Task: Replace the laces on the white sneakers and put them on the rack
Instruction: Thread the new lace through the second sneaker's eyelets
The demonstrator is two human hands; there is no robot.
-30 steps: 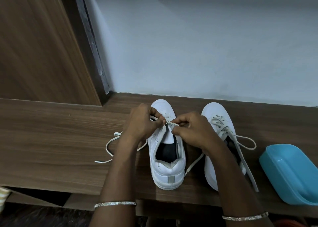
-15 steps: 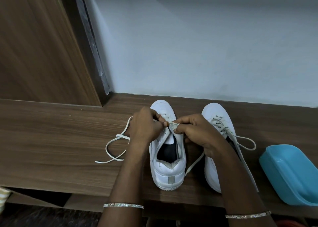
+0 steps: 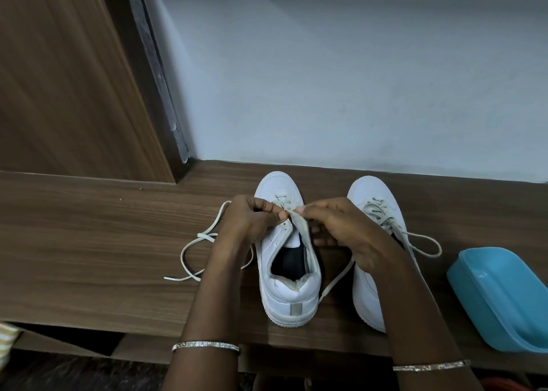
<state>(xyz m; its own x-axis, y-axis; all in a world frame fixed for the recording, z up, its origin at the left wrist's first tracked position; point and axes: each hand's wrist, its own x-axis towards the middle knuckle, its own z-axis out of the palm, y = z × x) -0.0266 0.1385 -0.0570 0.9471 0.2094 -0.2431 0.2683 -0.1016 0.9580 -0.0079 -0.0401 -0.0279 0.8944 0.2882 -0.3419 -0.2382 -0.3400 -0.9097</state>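
Brown wood-grain bench [image 3: 89, 242]: near its front edge, left hand [image 3: 249, 221] and right hand [image 3: 347, 230] both pinch the flat white lace [image 3: 204, 236] over a white leather sneaker [image 3: 292, 290].

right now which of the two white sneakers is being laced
The left white sneaker: the left hand and right hand pinch its white lace. The right white sneaker, by the blue plastic tub, has its looped lace unheld.

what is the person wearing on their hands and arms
No gloves and no sleeves in view on the left hand or right hand. The left wrist wears a thin glittery silver bangle; the right wrist wears a slimmer silver bangle.
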